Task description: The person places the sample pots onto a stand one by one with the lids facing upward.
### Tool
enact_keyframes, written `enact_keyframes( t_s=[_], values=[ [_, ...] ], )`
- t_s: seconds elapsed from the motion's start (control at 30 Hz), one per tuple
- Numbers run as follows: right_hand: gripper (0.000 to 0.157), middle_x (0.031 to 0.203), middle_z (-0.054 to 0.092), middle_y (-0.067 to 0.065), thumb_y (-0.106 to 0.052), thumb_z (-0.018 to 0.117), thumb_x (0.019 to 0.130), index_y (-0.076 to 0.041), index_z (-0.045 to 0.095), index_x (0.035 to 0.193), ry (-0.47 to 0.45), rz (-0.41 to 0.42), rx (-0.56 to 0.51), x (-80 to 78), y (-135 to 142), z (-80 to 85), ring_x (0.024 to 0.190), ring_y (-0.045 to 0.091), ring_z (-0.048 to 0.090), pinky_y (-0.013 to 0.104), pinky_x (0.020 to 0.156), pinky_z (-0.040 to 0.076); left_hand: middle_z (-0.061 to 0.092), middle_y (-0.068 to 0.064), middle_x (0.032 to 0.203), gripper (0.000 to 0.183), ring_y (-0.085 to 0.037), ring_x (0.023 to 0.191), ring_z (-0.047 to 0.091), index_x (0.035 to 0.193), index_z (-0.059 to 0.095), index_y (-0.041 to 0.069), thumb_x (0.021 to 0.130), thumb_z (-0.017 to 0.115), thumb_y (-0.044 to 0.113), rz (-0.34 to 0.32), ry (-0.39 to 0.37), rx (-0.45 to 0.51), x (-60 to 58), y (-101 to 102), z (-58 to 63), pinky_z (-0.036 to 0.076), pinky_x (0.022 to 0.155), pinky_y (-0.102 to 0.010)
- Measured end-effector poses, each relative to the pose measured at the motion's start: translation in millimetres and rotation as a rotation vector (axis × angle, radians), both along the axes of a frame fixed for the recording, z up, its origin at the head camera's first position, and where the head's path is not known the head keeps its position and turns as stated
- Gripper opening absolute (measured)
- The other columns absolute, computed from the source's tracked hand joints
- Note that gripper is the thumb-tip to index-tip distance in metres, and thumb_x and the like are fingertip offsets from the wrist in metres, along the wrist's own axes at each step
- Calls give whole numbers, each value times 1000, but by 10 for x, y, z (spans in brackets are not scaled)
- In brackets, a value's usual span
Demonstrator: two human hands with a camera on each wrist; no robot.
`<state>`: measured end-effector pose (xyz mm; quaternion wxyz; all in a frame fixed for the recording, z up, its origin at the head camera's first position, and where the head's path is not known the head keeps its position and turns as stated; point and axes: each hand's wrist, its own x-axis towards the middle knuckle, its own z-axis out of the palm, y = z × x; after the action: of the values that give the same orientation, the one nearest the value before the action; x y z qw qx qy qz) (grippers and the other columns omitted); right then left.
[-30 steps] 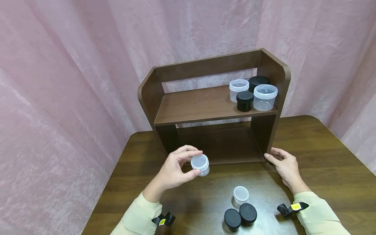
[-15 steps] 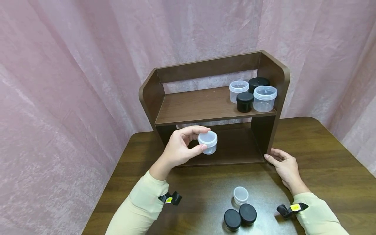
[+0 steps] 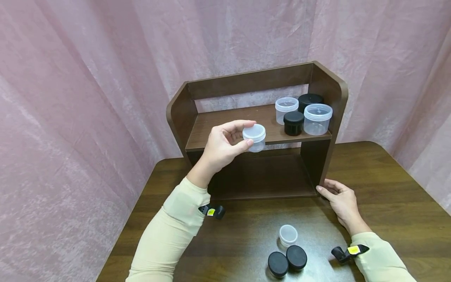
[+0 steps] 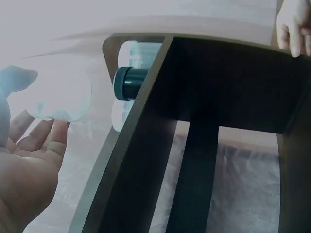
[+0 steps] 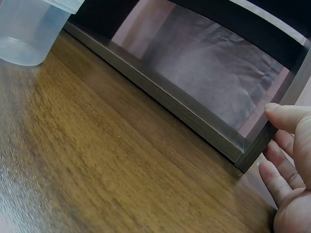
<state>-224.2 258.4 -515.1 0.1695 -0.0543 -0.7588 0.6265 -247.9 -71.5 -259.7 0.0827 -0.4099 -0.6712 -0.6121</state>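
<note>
Left hand (image 3: 223, 147): thumb and fingertips pinch a small clear jar (image 3: 256, 143) by its sides, translucent lid facing up. Jar is off the counter (image 3: 373, 168), roughly upright. From the head it overlaps the front edge of the upper shelf (image 3: 225, 119); left wrist view has it overexposed, with a gap between it and the shelf board.

Right hand (image 3: 341, 199): nearly closed on the lower right front corner of the brown shelf unit (image 3: 250, 80). Thumb on the panel's front edge, fingers round the outer side.

Right end of upper shelf, four jars close together: clear jar (image 3: 286, 111) back left, small black jar (image 3: 293, 124) in front of it, wide black-lidded jar (image 3: 311, 100) at the back, large clear jar (image 3: 318, 121) front right by the side panel. Held jar is left of them, apart.

Counter, in front of the unit: white-lidded jar (image 3: 288, 235), plus two black-lidded jars (image 3: 296, 257) side by side just nearer the person.

Pale sleeves (image 3: 176, 225) on both arms, black mount (image 3: 213, 211) at each wrist. Pink curtain (image 3: 225, 39) behind everything.
</note>
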Motion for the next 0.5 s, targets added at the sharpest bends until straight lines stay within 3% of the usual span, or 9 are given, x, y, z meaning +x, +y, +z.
enact_keyframes(
  t_s=[0.3, 0.5],
  values=[
    [47, 90, 63, -23, -20, 75, 85, 8, 59, 119, -4, 10, -10, -2, -11, -3, 88, -8, 58, 9, 71, 48, 60, -11, 117, 40, -22, 89, 65, 117, 63, -7, 78, 73, -10, 28, -178, 40, -296, 136, 120, 56, 75, -28],
    [48, 91, 62, -23, -21, 74, 86, 8, 59, 121, -12, -2, 9, 2, 9, 5, 88, -8, 57, 9, 71, 47, 66, -13, 110, 38, -21, 94, 66, 114, 65, -4, 78, 74, -8, 66, -254, 42, -520, 258, 174, 55, 79, -29]
  ],
)
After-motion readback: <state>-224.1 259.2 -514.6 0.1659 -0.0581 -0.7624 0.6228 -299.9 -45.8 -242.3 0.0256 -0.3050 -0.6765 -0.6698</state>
